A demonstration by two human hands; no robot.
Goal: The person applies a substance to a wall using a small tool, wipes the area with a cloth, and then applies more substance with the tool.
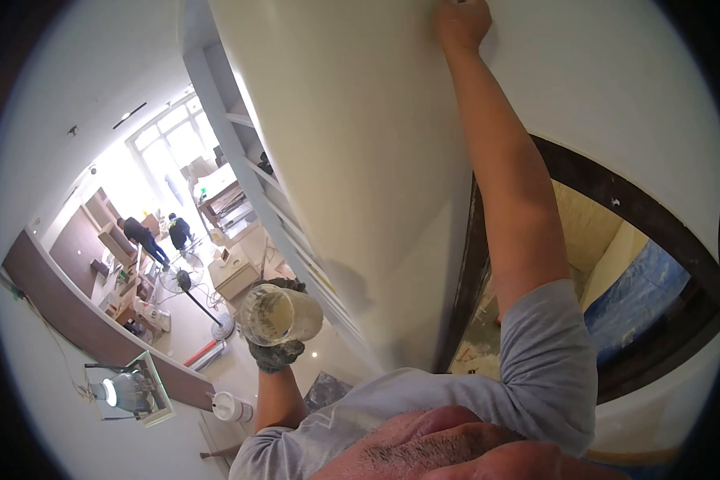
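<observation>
Far left, a fan (184, 279) and two people (139, 238); near right, dark doorframe (648, 206); cloudy, smeared tub (302, 314) held in gloved left hand (277, 354); right hand (463, 27) curled, contents unclear

Bright windows (162, 152) at 10 o'c — lots of daylight; shiny flr (246, 366) approx 7; lit lamp (130, 392) at 8; dk door frame (640, 212) nr 3.

Daylight glares, blown out, through the windows (170, 138) well beyond the left hand (276, 356); a lamp (120, 392) glows nearer it. A soft shadow dims the pale panel (360, 160) beside that hand. Fisheye distortion bows lines toward blackened corners.
</observation>
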